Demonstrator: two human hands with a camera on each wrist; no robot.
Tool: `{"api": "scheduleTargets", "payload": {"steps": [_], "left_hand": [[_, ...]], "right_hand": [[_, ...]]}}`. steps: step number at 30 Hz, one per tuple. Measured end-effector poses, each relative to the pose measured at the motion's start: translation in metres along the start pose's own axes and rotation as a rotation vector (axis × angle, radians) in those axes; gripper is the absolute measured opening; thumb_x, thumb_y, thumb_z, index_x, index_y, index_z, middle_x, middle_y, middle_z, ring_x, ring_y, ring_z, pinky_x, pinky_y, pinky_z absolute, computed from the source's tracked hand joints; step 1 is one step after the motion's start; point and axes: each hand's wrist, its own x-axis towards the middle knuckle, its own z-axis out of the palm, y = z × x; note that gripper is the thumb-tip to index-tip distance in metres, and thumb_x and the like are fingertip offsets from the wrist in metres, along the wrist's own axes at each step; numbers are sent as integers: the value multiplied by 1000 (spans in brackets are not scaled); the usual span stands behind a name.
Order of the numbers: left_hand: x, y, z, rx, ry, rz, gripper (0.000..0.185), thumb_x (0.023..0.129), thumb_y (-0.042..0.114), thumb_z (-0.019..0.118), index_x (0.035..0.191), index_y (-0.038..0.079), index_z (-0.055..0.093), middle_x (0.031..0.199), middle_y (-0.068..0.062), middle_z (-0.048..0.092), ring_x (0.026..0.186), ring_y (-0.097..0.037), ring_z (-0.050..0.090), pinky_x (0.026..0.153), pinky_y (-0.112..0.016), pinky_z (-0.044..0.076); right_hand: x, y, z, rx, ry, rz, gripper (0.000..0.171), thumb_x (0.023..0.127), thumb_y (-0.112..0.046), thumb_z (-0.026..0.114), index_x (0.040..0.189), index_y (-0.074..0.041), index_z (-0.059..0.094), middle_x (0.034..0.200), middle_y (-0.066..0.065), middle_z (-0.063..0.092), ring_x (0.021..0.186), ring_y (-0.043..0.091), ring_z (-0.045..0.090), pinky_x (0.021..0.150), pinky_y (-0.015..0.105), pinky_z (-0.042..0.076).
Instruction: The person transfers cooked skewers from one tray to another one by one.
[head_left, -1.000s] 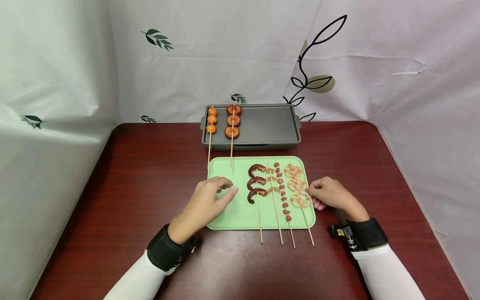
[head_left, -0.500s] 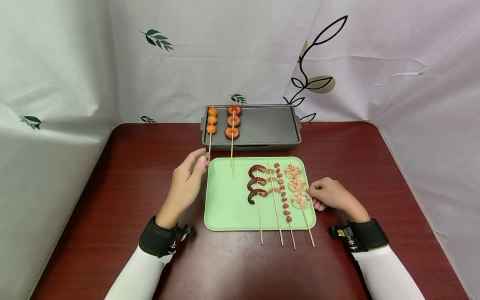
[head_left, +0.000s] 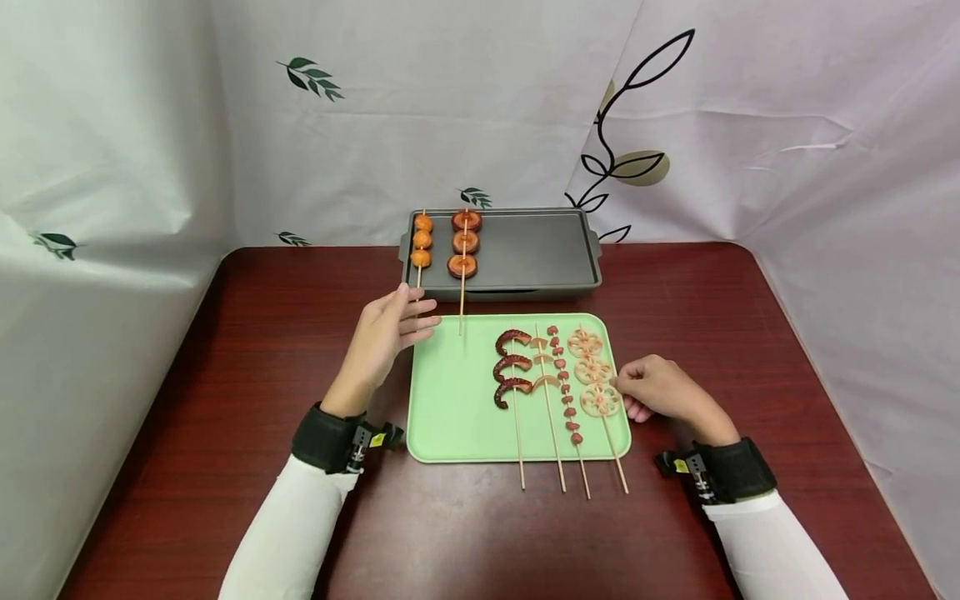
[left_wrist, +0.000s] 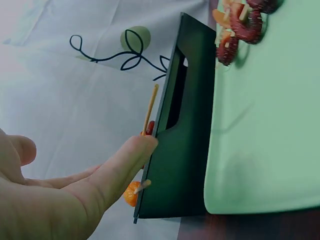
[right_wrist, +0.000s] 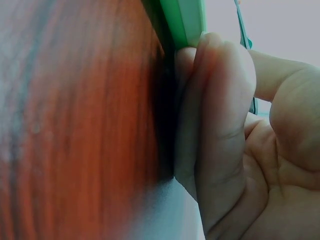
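orange-ball skewer (head_left: 420,265): on the grey griddle pan (head_left: 525,250) at the far left, its stick end poking off the front edge toward the green tray (head_left: 457,400).
left hand (head_left: 382,337): fingers straight and relaxed, tips right at that stick end, pinching nothing.
right hand (head_left: 663,390): fingers curled against the tray's right edge, next to the lotus-root skewer (head_left: 596,385).
risk: honestly, a nudge on that stick could roll the balls sideways into the sausage-slice skewer (head_left: 464,250).
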Motion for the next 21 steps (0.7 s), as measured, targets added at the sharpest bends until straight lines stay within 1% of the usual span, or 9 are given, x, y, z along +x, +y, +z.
{"api": "scheduleTargets", "payload": {"steps": [3,7,11,14,17,21], "left_hand": [[8,3,0,-33,-45,-35,61,114,40,34,156,-4,35,152,-29,50,133,-42,59,104,-43,56],[17,7,0,-36,-109,-86,64,113,42,35,157,-5,31,154,-30,46,136,-44,55,108,-48,54],[26,8,2,-10,-149,-149,66,113,42,38,158,-5,29,152,-29,48,134,-45,57,105,-46,56],[32,6,6,0,-151,-191,60,112,36,42,157,-4,33,146,-27,55,128,-42,63,98,-41,60],[37,3,9,-7,-137,-219,52,112,26,47,154,-2,39,141,-27,60,116,-34,71,93,-37,63],[41,2,11,-35,-124,-229,43,110,12,50,149,-4,47,134,-27,62,99,-22,76,90,-34,63]], "right_hand": [[0,0,0,0,3,3,36,102,-22,62,71,-5,63,65,5,65,57,17,67,54,34,62],[0,-1,-1,-5,5,4,36,102,-22,62,71,-5,62,65,5,65,58,17,67,54,34,62],[-1,-1,0,-11,8,1,36,102,-22,62,70,-6,61,64,5,65,58,17,67,54,33,62],[-1,-1,0,-7,11,3,37,102,-22,62,69,-6,60,64,5,65,57,17,67,54,33,62],[-2,-1,1,0,7,-1,37,102,-22,62,69,-6,58,65,6,64,58,17,66,54,33,62],[-3,-1,1,3,6,-5,37,102,-22,62,69,-6,58,65,6,64,58,17,66,55,33,62]]}}
